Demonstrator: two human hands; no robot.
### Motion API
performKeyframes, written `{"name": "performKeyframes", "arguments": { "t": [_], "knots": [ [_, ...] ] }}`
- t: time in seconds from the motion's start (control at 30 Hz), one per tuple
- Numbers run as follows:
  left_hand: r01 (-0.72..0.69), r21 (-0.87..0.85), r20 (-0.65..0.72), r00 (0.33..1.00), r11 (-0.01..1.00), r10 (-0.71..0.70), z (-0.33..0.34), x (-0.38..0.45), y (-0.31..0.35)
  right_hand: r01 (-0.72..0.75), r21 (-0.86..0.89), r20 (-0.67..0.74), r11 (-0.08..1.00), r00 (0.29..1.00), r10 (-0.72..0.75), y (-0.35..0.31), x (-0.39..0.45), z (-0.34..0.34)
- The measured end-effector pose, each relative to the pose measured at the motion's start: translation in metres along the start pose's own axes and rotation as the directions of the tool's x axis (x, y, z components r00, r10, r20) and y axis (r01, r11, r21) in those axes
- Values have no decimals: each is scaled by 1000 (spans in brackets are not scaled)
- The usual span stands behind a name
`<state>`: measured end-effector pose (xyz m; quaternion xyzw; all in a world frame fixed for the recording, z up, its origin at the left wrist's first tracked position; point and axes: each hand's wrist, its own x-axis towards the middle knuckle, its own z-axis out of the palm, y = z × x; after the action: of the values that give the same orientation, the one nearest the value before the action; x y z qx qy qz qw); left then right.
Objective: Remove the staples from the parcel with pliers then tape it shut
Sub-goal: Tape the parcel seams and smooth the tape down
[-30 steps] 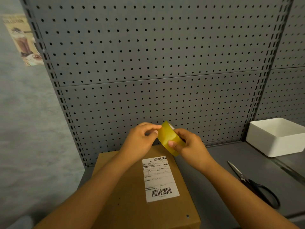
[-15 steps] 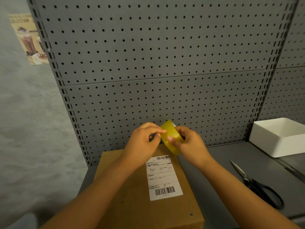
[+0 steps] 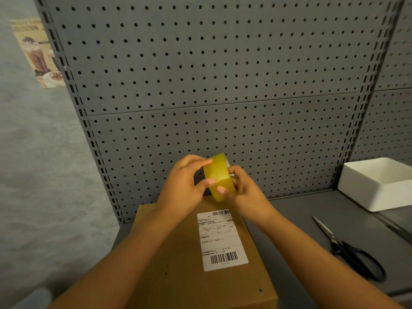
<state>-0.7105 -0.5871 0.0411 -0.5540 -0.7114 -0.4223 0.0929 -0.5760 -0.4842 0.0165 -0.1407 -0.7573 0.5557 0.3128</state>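
Both hands grip yellow tape roll (image 3: pixel 219 176) above parcel (image 3: pixel 196 253): left hand (image 3: pixel 184 188) pinching, right hand (image 3: pixel 242 190) clasping.

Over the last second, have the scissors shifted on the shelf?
No. The scissors keep the same place and angle relative to the white bin; only the camera view shifted.

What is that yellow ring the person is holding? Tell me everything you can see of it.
It is a roll of tape, a wide band of glossy, translucent yellow film wound on a pale core that peeks out at its upper right. It is held in the air on edge, its broad outer face toward the camera, above the far end of the cardboard parcel without touching it. The left hand pinches its left side; the right hand grips its right side. No loose strip is visible.
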Motion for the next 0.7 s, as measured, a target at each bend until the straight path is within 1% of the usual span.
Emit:
{"name": "performKeyframes", "arguments": {
  "t": [0.13, 0.3, 0.43, 0.5, 0.57, 0.63, 0.7],
  "knots": [
    [7, 84, -65, 998, 996, -2, 3, -6, -6, -5, 47, 21, 999, 1000, 3, 5, 1, 8],
    [-21, 99, -111, 993, 995, 32, 3, -8, -10, 3, 28, 34, 1000, 999, -4, 8, 2, 9],
    [-110, 73, -136, 983, 991, 120, 6, -12, -12, 1, 68, 37, 998, 999, -4, 9, 3, 7],
    [-114, 67, -110, 987, 991, 121, 7, -13, -10, -9, 90, 64, 996, 998, 3, 10, 2, 3],
    [-59, 47, -51, 997, 997, 62, 6, -12, -9, -22, 110, 106, 994, 994, 10, 12, -1, -3],
    [13, 17, 40, 999, 1000, -13, 2, -8, -10, -37, 125, 151, 991, 988, 18, 13, -4, -9],
    [36, -9, 152, 988, 999, -35, -3, -4, -11, -40, 111, 187, 993, 982, 18, 13, -6, -13]
  ]
}}
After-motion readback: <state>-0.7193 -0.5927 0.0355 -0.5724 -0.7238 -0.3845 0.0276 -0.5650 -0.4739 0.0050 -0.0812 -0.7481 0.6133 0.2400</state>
